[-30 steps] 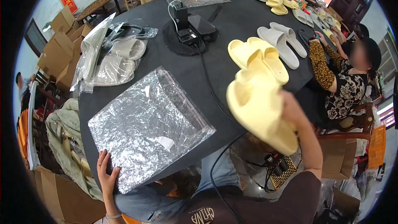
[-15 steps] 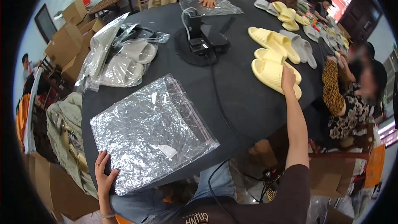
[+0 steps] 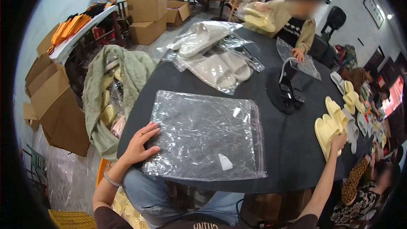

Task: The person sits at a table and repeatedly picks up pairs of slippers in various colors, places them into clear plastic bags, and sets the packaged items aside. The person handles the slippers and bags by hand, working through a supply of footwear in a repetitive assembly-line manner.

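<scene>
Left hand (image 3: 142,144), lower left of frame: fingers spread flat, palm down on the near left edge of a stack of clear plastic bags (image 3: 207,133); presses, does not grasp. Bags lie flat on the dark round table (image 3: 292,152), centre of frame, near the person's edge

Right hand (image 3: 339,138), right of frame, arm stretched out: fingers rest on the near end of a yellow slipper (image 3: 326,133), the closest of a small pile. Whether the fingers curl round it or only touch cannot be told from here. More yellow slippers (image 3: 337,110) just behind, grey ones (image 3: 352,129) beside them, all near the table's right rim

Centre right: black device with a cable (image 3: 286,91) standing on the table. Upper centre: grey slippers packed in clear bags (image 3: 220,65), heaped. Far side: another person (image 3: 292,25) with one hand on a clear bag (image 3: 299,59)

Left of the table: green cloth sack (image 3: 110,97) holding yellow slippers, beside cardboard boxes (image 3: 55,101). Further boxes (image 3: 148,4) upper left
</scene>
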The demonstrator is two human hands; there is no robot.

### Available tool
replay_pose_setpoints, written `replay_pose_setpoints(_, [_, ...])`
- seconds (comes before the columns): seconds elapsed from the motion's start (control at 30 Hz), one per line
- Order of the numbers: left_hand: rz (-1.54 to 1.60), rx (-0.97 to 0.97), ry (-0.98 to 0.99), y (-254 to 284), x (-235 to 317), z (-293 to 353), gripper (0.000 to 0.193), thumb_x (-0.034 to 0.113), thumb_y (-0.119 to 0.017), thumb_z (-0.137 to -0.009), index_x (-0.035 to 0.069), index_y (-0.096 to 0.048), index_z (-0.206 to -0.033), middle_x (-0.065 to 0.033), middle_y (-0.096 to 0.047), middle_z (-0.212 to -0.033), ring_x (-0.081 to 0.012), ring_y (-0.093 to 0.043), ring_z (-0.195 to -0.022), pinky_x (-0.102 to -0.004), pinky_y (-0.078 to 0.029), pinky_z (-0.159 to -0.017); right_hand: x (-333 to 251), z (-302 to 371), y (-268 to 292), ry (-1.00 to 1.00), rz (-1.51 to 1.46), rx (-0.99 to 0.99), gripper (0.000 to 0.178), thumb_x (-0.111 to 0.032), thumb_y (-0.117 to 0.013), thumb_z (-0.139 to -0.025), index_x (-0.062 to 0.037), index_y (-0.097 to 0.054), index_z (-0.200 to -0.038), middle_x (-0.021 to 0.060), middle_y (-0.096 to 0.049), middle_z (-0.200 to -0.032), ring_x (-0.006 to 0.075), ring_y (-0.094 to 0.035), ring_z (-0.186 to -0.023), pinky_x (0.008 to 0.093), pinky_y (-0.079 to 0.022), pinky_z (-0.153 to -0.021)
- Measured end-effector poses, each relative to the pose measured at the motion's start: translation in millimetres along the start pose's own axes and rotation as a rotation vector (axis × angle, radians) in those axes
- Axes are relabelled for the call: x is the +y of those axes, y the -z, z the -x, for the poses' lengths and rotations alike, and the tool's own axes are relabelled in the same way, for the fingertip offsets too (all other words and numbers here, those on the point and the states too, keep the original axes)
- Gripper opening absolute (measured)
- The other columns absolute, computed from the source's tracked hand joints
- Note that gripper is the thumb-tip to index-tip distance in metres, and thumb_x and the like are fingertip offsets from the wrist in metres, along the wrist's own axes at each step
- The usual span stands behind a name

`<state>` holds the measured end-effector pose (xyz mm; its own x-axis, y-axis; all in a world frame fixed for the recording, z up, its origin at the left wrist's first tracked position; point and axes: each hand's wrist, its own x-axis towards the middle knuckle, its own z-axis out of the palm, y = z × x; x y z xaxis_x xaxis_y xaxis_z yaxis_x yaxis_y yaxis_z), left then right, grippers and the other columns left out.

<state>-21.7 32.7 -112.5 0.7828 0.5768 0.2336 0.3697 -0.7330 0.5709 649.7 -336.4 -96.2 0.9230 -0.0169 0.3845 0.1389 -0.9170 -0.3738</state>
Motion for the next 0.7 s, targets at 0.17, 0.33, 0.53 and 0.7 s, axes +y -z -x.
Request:
replay_pose_setpoints(0.17, [0.462,0.165,0.068,-7.5,-25.4,-6.8,0.037,0.018,-0.063,-0.086,0.003,-0.058,-0.120,-0.0131,-0.052,-0.133,-0.0286,-0.038,-0.133,-0.0388,-0.030,-0.108,-57.2,118.7,50.1,0.622,-0.250,0.050,0.036,0.000,-0.044,-0.088,0.0015,-0.053,-0.123,0.0176,-0.043,-0.137,0.0327,-0.040,-0.128,0.0412,-0.030,-0.107])
replay_pose_setpoints(0.33, [0.501,0.250,0.095,0.3,-32.9,-55.1,0.021,0.006,-0.062,-0.086,0.003,-0.064,-0.106,-0.0095,-0.062,-0.116,-0.0203,-0.059,-0.108,-0.0313,-0.046,-0.091,-159.0,247.0,89.9,0.908,-0.410,-0.173,0.025,0.001,-0.051,-0.084,-0.0004,-0.061,-0.108,0.0152,-0.054,-0.126,0.0303,-0.051,-0.115,0.0389,-0.037,-0.098])
replay_pose_setpoints(0.53, [-0.597,0.384,-0.214,-6.3,-110.6,-236.5,0.041,0.007,-0.060,-0.079,0.014,-0.057,-0.119,-0.0094,-0.048,-0.134,-0.0278,-0.037,-0.132,-0.0397,-0.033,-0.107,-190.0,284.4,76.0,1.040,-0.491,-0.379,0.022,0.000,-0.055,-0.083,-0.0016,-0.064,-0.102,0.0150,-0.058,-0.120,0.0302,-0.055,-0.106,0.0396,-0.039,-0.093])
replay_pose_setpoints(0.7, [-0.934,0.342,-0.266,-18.3,-143.2,-306.1,0.028,0.011,-0.054,-0.080,0.011,-0.062,-0.107,-0.0105,-0.053,-0.127,-0.0256,-0.040,-0.130,-0.0412,-0.035,-0.103,-174.6,281.6,78.8,1.060,-0.511,-0.417,0.023,-0.002,-0.057,-0.083,-0.0030,-0.064,-0.105,0.0143,-0.059,-0.120,0.0296,-0.056,-0.106,0.0401,-0.039,-0.093])
